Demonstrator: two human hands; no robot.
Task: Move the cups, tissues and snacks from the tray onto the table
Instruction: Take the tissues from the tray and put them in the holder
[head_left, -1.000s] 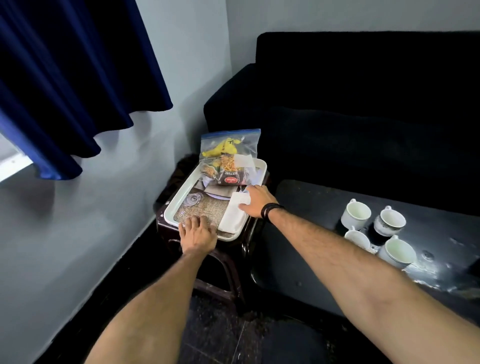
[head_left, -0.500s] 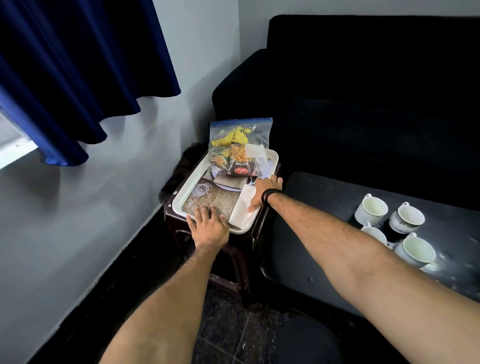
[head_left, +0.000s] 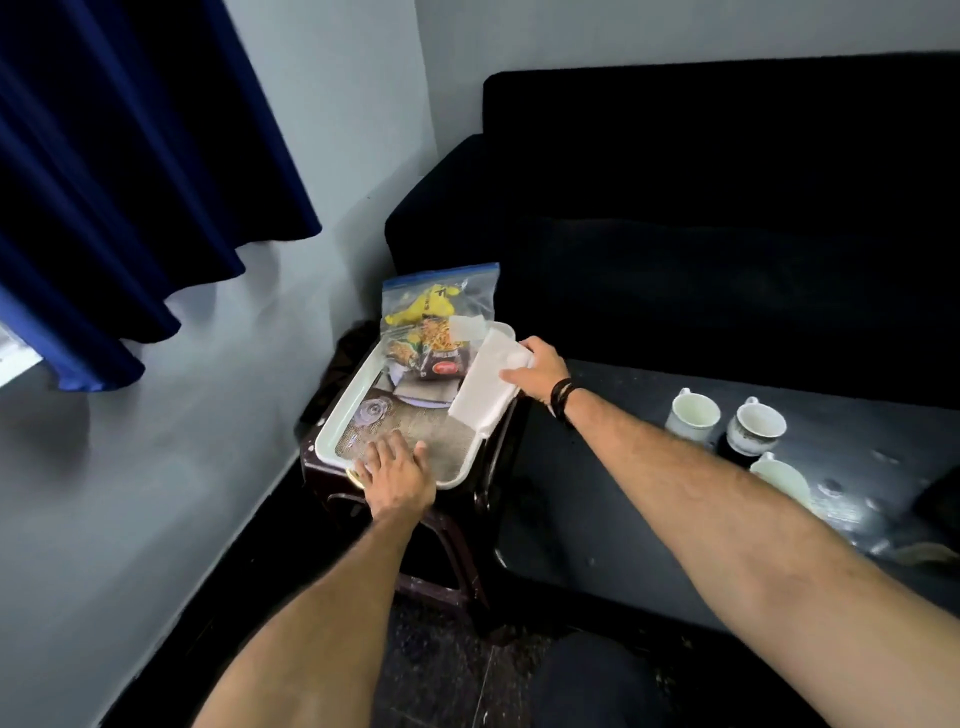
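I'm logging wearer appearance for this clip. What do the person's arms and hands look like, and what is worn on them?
Both forearms are bare, with no sleeves in view. The right hand has a black band at its wrist; the left hand wears nothing visible. No gloves.

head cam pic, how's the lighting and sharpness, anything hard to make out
Head view: dim room, the black sofa and dark table swallow detail; glare streaks on the table near the cups. Left hand on the tray is slightly motion-blurred; the tissues in the right hand look near blown-out white. Wide-angle bends the wall edges.
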